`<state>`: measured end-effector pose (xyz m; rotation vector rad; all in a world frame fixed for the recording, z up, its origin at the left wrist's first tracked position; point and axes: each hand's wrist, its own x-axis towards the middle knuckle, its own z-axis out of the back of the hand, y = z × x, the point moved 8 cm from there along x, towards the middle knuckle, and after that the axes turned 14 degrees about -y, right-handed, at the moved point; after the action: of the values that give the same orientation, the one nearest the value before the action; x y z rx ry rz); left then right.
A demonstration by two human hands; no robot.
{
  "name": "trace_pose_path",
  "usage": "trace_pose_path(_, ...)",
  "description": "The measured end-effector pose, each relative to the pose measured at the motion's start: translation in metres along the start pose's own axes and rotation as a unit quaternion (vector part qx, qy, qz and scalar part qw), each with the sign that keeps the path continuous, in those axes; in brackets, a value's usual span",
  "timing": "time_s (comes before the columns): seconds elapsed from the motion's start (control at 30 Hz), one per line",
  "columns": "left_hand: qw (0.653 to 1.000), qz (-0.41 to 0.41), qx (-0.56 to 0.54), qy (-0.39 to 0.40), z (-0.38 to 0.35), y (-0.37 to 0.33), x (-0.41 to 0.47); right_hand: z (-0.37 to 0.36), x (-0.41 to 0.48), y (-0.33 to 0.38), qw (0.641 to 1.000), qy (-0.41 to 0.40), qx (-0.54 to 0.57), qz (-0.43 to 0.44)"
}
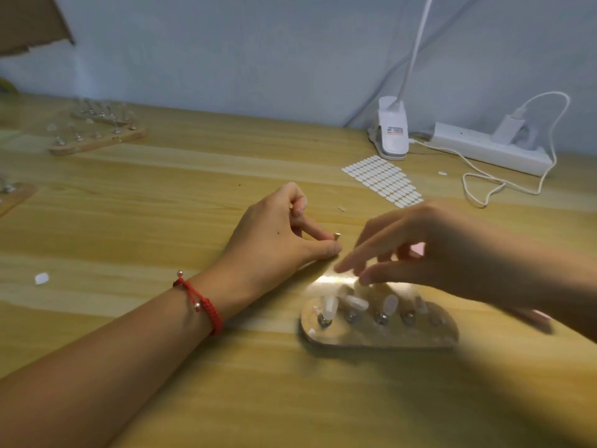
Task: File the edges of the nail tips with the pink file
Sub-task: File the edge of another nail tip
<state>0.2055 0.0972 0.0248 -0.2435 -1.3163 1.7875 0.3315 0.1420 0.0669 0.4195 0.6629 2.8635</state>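
A metal nail stand (326, 336) lies on the wooden table at the lower right, with clear nail tips (330, 307) mounted on small magnetic pegs. My right hand (429, 250) hovers blurred just above its back edge, thumb and forefinger stretched toward the tips. The pink file (418, 249) shows between its fingers and again below the wrist, tucked in that hand. My left hand (277, 234) rests on the table left of the stand and pinches a small metal peg (337, 235) between thumb and finger. A red cord bracelet sits on that wrist.
A sheet of white adhesive tabs (382, 181) lies behind the hands. A clip lamp (392, 130), power strip (484, 148) and white cable (484, 185) sit at the back right. Wooden stands with pegs (97, 134) are at the far left. A loose tab (42, 278) lies at the left.
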Motion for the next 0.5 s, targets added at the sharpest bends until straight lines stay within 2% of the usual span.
trace_pose_path(0.13,1.000,-0.003,-0.018,-0.005,0.000,0.000,0.000,-0.021,0.021,0.010,0.996,0.064,-0.034,0.043)
trace_pose_path(0.3,1.000,-0.007,-0.026,-0.009,0.001,-0.001,0.000,-0.024,0.016,0.010,0.996,0.039,-0.050,0.070)
trace_pose_path(0.4,0.999,-0.019,-0.037,-0.018,0.004,-0.004,0.000,0.000,0.006,0.000,0.997,-0.071,0.029,0.018)
trace_pose_path(0.5,0.997,-0.026,-0.079,-0.005,0.002,-0.008,-0.002,0.033,-0.001,-0.018,0.965,-0.226,0.128,-0.036)
